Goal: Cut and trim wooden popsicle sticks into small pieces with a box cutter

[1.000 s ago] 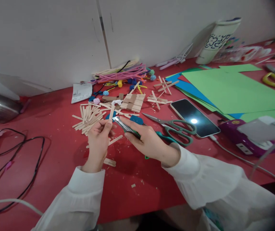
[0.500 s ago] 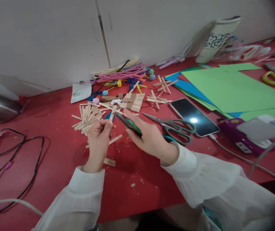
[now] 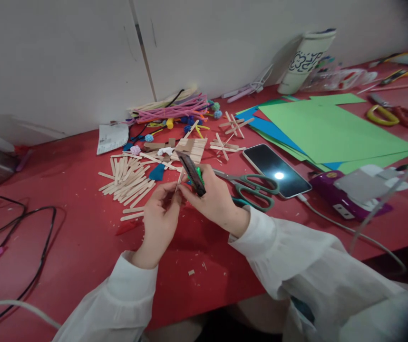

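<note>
My left hand [image 3: 161,221] pinches a wooden craft stick [image 3: 180,177], which points up and away from me. In my right hand [image 3: 216,199] is a utility knife [image 3: 192,173] with a black and green body, its tip directed away. The two hands meet over the table, and the right fingertips are at the stick beside the left fingers. Left of them lies a loose heap of craft sticks [image 3: 127,180]. Just beyond are a raft of sticks joined side by side [image 3: 195,151] and a blue scrap [image 3: 157,172].
Grey-handled scissors [image 3: 256,190] and a phone [image 3: 277,171] lie to the right, beside a purple power adapter [image 3: 332,190]. Green paper sheets [image 3: 332,128] spread behind them. Pink pipe cleaners [image 3: 171,111] lie by the wall. Black cable [image 3: 49,247] curls at the left.
My hands have come together, and the left has moved right with the stick. The knife has turned more upright in my right hand. The view has shifted slightly right.
</note>
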`<action>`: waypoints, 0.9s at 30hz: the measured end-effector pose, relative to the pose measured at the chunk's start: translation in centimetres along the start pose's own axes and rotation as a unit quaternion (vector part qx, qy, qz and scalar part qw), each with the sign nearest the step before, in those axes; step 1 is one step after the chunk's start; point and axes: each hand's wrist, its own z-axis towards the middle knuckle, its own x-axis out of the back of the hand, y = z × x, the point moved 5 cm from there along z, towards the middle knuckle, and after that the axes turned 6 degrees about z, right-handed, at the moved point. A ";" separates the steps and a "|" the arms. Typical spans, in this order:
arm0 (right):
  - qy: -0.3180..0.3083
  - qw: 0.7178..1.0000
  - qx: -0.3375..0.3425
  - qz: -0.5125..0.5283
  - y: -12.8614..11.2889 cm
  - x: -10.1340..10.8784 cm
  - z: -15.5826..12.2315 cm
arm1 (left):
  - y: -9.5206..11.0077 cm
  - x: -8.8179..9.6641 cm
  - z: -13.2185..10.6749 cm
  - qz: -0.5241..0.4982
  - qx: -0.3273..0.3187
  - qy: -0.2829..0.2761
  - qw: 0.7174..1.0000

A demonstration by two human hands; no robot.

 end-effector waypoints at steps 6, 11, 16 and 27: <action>0.006 1.000 -0.023 -0.007 0.1 0.2 0.1 | -0.2 0.0 -0.3 0.018 -0.002 0.002 1.000; 0.012 1.000 -0.028 0.002 0.1 0.2 0.0 | -0.4 -0.1 -0.3 0.043 -0.022 0.003 0.999; 0.031 0.999 -0.026 0.017 0.0 0.5 0.1 | -1.2 -0.1 -0.3 0.039 -0.015 -0.005 0.999; -0.002 0.999 -0.003 0.054 -0.6 0.3 0.1 | -1.9 -0.9 0.3 -0.159 0.152 -0.020 0.975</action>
